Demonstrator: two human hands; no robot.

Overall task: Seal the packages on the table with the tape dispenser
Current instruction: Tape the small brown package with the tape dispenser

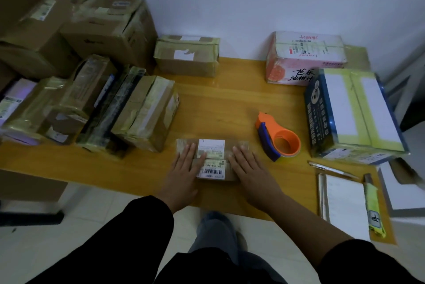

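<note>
Barcode label (210,170) on the package (232,145) between the fingers (190,152) reads "15P-159-A03"; the pink carton (287,70) well beyond them, "芭乐 油柑汁".

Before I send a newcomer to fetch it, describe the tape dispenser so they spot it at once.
On the wooden table, look right of the small labelled package near the front edge. The tape dispenser lies left of the blue box: the only orange tool, with a blue handle.

Table (230,99): smooth glossy wood. Small package (211,159): matt cardboard, paper labels. Tape dispenser (277,137): shiny orange and blue plastic.
</note>
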